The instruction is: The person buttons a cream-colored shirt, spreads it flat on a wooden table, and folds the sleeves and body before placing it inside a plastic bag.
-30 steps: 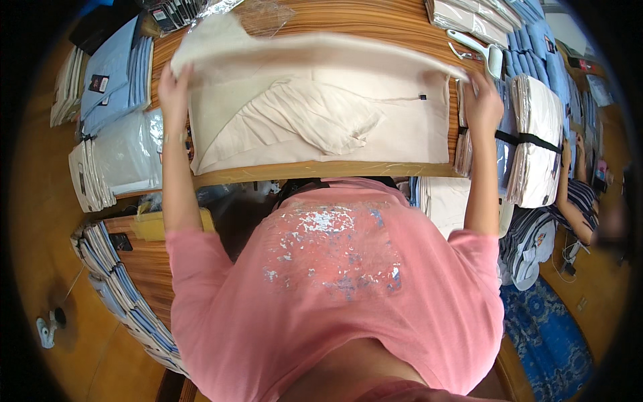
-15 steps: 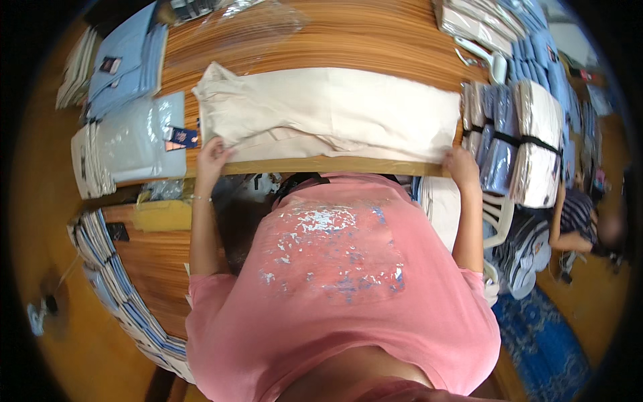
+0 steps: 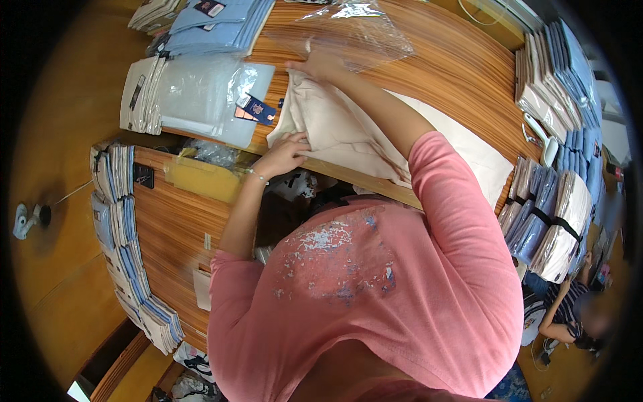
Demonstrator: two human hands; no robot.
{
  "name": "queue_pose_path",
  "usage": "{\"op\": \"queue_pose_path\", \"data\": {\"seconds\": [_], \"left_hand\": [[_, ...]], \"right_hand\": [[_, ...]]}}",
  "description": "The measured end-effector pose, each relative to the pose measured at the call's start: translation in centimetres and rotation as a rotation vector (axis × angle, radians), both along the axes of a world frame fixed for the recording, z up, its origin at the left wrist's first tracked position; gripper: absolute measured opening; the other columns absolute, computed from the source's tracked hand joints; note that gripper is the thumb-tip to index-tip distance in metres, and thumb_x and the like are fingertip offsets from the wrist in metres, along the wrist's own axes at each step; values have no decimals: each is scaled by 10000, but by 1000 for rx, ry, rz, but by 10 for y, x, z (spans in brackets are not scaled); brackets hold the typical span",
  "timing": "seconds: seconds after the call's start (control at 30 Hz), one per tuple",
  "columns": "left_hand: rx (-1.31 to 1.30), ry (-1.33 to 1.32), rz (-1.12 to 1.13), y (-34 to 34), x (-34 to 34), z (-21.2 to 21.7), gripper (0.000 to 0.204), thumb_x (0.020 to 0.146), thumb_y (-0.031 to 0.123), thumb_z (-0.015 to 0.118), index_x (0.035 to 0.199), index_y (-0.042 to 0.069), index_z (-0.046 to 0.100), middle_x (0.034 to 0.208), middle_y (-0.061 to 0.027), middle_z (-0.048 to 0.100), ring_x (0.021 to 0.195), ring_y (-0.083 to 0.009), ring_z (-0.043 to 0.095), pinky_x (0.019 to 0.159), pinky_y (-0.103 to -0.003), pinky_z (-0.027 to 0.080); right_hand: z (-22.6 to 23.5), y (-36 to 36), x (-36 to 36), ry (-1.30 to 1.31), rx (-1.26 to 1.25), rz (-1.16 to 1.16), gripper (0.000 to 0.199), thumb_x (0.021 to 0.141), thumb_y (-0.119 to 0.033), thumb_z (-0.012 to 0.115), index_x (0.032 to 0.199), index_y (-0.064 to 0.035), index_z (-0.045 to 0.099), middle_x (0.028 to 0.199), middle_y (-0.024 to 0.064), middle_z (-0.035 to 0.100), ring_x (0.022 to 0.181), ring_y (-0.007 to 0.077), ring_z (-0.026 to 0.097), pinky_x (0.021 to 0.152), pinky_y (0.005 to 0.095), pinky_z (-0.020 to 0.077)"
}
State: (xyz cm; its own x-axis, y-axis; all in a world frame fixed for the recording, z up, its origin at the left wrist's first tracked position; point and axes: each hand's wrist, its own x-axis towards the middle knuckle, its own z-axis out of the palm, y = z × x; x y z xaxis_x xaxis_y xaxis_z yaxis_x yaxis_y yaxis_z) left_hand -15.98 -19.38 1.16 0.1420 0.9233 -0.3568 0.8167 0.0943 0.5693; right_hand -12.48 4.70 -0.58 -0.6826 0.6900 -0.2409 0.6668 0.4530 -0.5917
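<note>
A long folded cream-beige garment (image 3: 341,117) lies along the front of the wood-grain table (image 3: 442,47), its left end creased. My left hand (image 3: 284,154) rests on the near corner of that end, fingers laid out on the cloth. Across the garment reaches my right arm. At the far left corner of the cloth is my right hand (image 3: 320,65), thumb and fingers apart. My right forearm and sleeve hide part of the garment's middle. Beside the left end, a dark blue hang tag (image 3: 258,109) lies on a stack of clear plastic bags (image 3: 191,90).
Clear plastic film (image 3: 365,37) lies at the back. Blue folded garments (image 3: 218,30) stand at far left; black-banded wrapped bundles (image 3: 539,218) at right, near a white-handled tool (image 3: 541,137). A side table (image 3: 177,234) holds garment rows and a black phone (image 3: 143,175). Another person (image 3: 566,311) is at right.
My right hand has left the garment's right end and crossed over to its far left corner. My left hand stays by the near left corner. The whole view has turned toward the left.
</note>
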Motion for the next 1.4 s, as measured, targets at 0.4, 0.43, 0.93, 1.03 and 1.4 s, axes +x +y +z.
{"op": "queue_pose_path", "data": {"seconds": [0.4, 0.43, 0.93, 1.03, 1.4], "left_hand": [[-249, -429, 332, 56, -88, 36, 297, 920, 218, 519, 1136, 30, 599, 1102, -34, 599, 1017, -114, 533, 893, -240, 406], [-156, -414, 340, 69, -91, 35, 293, 920, 212, 516, 1139, 33, 594, 1105, -39, 600, 1022, -121, 534, 894, -245, 406], [-416, -109, -445, 125, 27, 0, 246, 828, 284, 592, 944, 91, 691, 998, -98, 609, 932, -220, 555, 817, -317, 434], [-213, 29, -589, 108, 33, 0, 227, 777, 294, 606, 813, 97, 713, 864, -105, 563, 861, -262, 516, 762, -355, 422], [-155, -154, -427, 110, 30, 0, 364, 859, 400, 540, 824, 52, 642, 846, -112, 603, 806, -303, 561, 841, -378, 395]], "right_hand": [[-23, -27, 31, 132, -517, -123, 396, 607, -354, 745, 751, -6, 622, 703, 111, 619, 708, 161, 632, 598, 309, 492], [-32, -31, 32, 127, -241, 26, 418, 588, -352, 750, 795, -7, 637, 727, 107, 637, 731, 171, 634, 633, 318, 495], [77, -141, 194, 296, -1573, 272, 371, 794, -323, 673, 1030, -62, 555, 775, 22, 562, 776, 142, 607, 633, 271, 483], [83, -137, 213, 439, -1174, 318, 344, 786, -320, 678, 948, -30, 586, 758, 63, 597, 753, 183, 607, 661, 320, 482], [113, -134, 238, 500, -163, 583, 128, 788, -178, 630, 845, -69, 664, 1045, 97, 591, 1047, 313, 473, 873, 422, 374]]}}
